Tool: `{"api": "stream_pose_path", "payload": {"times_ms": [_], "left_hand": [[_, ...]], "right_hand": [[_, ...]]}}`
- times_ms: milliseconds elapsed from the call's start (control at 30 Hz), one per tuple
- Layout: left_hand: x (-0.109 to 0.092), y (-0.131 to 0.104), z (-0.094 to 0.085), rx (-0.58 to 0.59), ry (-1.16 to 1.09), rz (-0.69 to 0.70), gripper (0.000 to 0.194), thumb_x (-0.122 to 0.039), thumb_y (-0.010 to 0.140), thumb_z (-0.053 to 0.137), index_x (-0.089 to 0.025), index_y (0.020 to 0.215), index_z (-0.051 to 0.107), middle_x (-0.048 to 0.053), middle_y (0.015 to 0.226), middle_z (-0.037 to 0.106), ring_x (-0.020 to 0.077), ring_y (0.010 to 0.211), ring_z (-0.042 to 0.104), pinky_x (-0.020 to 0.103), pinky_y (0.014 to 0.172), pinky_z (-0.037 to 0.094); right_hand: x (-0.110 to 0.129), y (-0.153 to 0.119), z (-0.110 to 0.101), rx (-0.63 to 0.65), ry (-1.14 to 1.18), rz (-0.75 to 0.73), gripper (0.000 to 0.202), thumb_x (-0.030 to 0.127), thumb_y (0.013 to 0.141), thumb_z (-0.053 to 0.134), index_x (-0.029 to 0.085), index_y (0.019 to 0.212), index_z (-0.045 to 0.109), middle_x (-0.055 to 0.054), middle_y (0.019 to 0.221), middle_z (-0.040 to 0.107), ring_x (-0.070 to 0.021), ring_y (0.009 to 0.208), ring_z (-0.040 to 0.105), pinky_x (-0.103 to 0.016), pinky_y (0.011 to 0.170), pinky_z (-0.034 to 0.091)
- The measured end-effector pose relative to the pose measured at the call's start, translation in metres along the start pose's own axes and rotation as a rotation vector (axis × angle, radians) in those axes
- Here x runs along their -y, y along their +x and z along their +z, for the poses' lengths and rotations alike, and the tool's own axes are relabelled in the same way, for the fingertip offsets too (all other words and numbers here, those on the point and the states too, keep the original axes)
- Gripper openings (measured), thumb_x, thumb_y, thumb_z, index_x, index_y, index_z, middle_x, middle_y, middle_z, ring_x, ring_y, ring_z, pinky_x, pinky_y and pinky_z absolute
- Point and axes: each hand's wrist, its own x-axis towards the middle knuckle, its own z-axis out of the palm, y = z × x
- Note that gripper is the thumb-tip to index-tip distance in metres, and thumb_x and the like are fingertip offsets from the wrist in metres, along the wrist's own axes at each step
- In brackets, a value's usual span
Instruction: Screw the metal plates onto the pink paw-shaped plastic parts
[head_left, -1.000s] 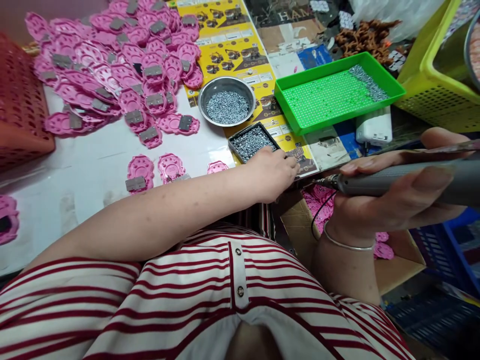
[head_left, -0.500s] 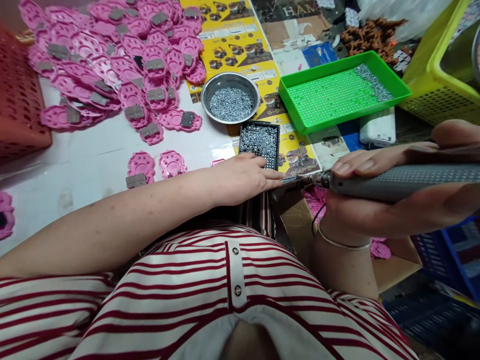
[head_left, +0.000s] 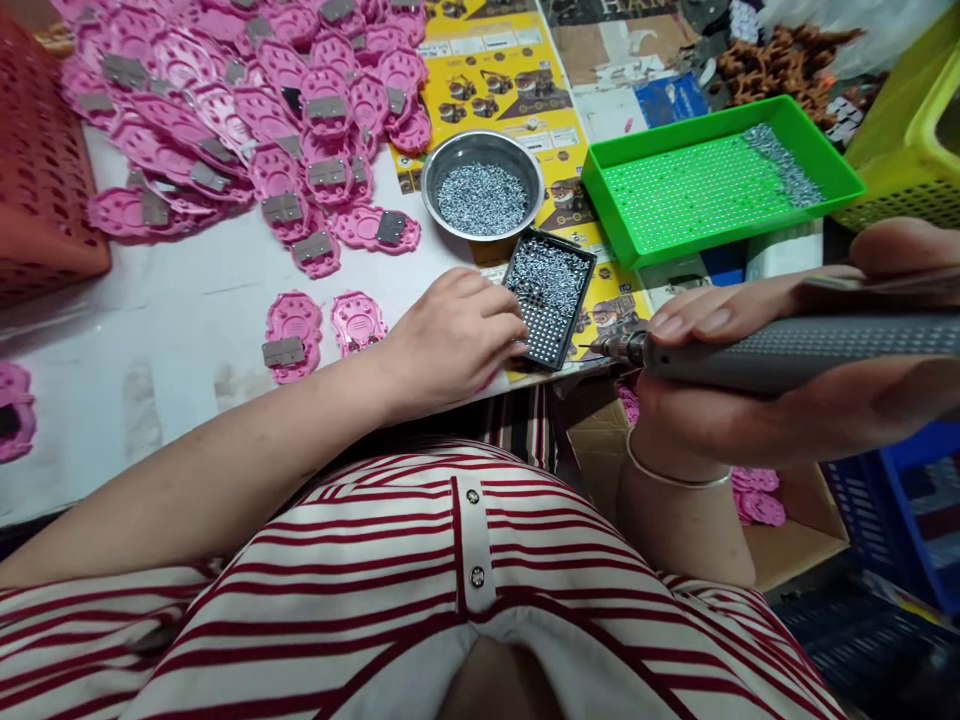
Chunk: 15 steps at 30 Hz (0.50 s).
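Screwdriver [head_left: 787, 352] cut off, left fingertips hidden

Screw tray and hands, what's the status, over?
Left hand rests on black screw tray, fingers at its near edge. Right hand grips grey driver, tip beside tray. Steel bowl just behind; nothing between.

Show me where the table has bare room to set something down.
Bare white tabletop lies between the red basket, the pile of pink parts and the left forearm. It is crowded around the steel bowl, black screw tray and green tray, where the left hand rests.
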Motion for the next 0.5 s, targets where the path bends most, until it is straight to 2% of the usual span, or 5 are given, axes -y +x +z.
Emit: {"api": "stream_pose_path", "payload": {"times_ms": [67, 167, 300, 400, 500], "left_hand": [[0.001, 0.011, -0.002, 0.065, -0.069, -0.036, 0.041, -0.032, 0.104, 0.038, -0.017, 0.099, 0.076, 0.010, 0.100, 0.074, 0.0240, 0.095, 0.065, 0.040, 0.089, 0.047], [-0.003, 0.044, -0.004, 0.236, -0.173, -0.078, 0.037, -0.029, 0.101, 0.042, -0.016, 0.100, 0.076, 0.010, 0.097, 0.074, 0.0214, 0.088, 0.066, 0.034, 0.079, 0.048], [-0.015, 0.089, -0.004, 0.503, -0.169, -0.157, 0.031, -0.027, 0.097, 0.051, -0.014, 0.097, 0.079, 0.010, 0.084, 0.075, 0.0202, 0.075, 0.065, 0.031, 0.068, 0.046], [-0.014, 0.110, -0.002, 0.459, -0.115, -0.221, 0.031, -0.023, 0.094, 0.052, -0.009, 0.101, 0.079, 0.013, 0.087, 0.074, 0.0223, 0.080, 0.067, 0.032, 0.072, 0.049], [-0.002, 0.120, 0.000, 0.325, -0.110, -0.288, 0.034, -0.020, 0.092, 0.048, -0.008, 0.100, 0.078, 0.013, 0.084, 0.073, 0.0222, 0.082, 0.067, 0.032, 0.074, 0.050]], "right_hand": [[-0.001, 0.003, 0.001, -0.008, 0.021, -0.022, 0.043, 0.036, 0.098, 0.013, 0.034, 0.117, 0.052, 0.008, 0.065, 0.047, -0.0025, 0.052, 0.056, -0.021, 0.048, 0.049], [0.001, 0.007, 0.002, -0.002, 0.119, -0.016, 0.047, 0.025, 0.096, 0.018, 0.037, 0.111, 0.060, 0.008, 0.065, 0.050, -0.0010, 0.054, 0.058, -0.022, 0.050, 0.051], [0.001, 0.009, -0.003, -0.064, 0.147, -0.084, 0.039, 0.032, 0.099, 0.027, 0.039, 0.101, 0.066, 0.010, 0.076, 0.058, 0.0017, 0.054, 0.058, -0.021, 0.049, 0.053], [-0.001, 0.010, -0.012, -0.088, 0.134, -0.149, 0.040, 0.034, 0.099, 0.027, 0.036, 0.103, 0.067, 0.009, 0.066, 0.055, 0.0012, 0.053, 0.057, -0.016, 0.047, 0.051], [-0.005, 0.012, -0.020, -0.112, 0.159, -0.133, 0.061, 0.029, 0.101, 0.006, 0.029, 0.100, 0.068, 0.007, 0.062, 0.056, 0.0002, 0.055, 0.060, -0.016, 0.051, 0.055]]}}
